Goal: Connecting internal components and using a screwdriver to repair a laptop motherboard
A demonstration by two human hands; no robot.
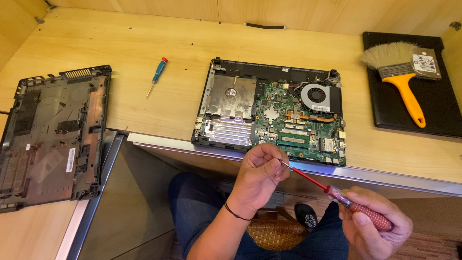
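Note:
An opened laptop (269,113) lies on the wooden desk (144,48) with its green circuit board and round fan exposed. My right hand (375,224) grips the red handle of a screwdriver (337,192) below the desk's front edge. The shaft points up and left to my left hand (260,175), whose fingers are pinched around the tip. Both hands hover over my lap, just in front of the laptop's near edge.
The laptop's removed black bottom cover (50,137) lies at the left. A small blue screwdriver with a red cap (157,76) rests on the desk. At the right, a yellow-handled brush (399,72) and a small drive (426,62) sit on a black mat (433,110).

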